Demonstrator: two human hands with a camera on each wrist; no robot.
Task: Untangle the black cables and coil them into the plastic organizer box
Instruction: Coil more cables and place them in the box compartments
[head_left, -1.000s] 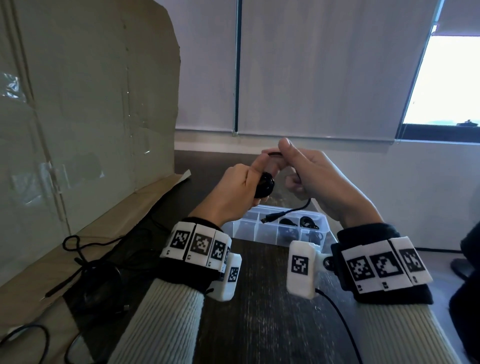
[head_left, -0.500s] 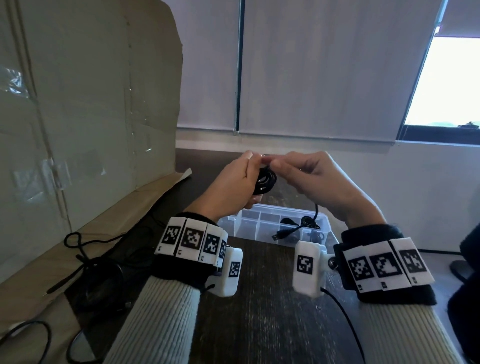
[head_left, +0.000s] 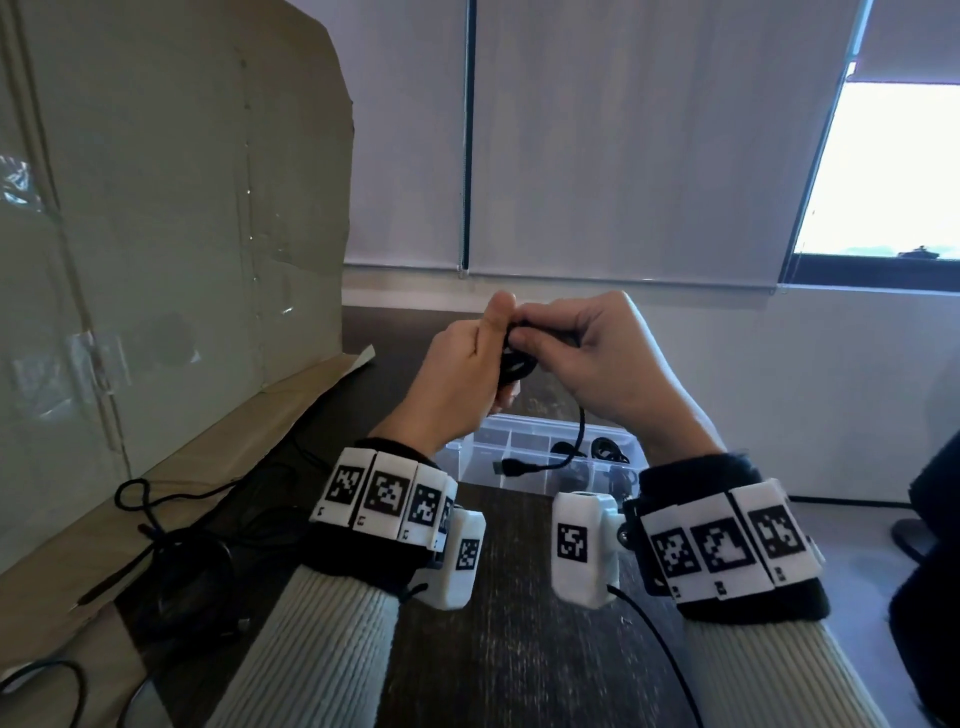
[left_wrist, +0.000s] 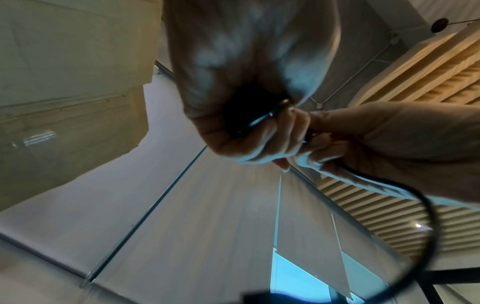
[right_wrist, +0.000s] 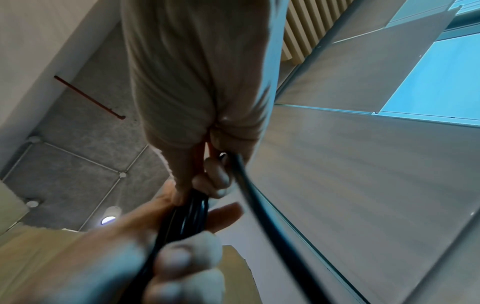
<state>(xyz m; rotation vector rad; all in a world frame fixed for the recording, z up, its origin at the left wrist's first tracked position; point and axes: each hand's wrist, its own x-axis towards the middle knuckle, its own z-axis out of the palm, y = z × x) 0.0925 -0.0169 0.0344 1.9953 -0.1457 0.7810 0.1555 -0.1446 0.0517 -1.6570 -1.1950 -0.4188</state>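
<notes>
Compared with half a second ago, we note the two hands sit slightly higher and closer together, and the free tail of the black cable hangs a little shorter, its plug now over the near edge of the plastic organizer box.

Left hand: fingers curled round the small coil of the cable, thumb up against the top of the loops. In the right wrist view the loops sit between thumb and fingers.

Right hand: fingers curled, pinching the cable at the top of the coil, touching the left thumb.

The box rests on the dark table beyond the wrists; other coiled cables lie in its right compartments. A loose tangle of cables lies at left beside the cardboard sheet.
</notes>
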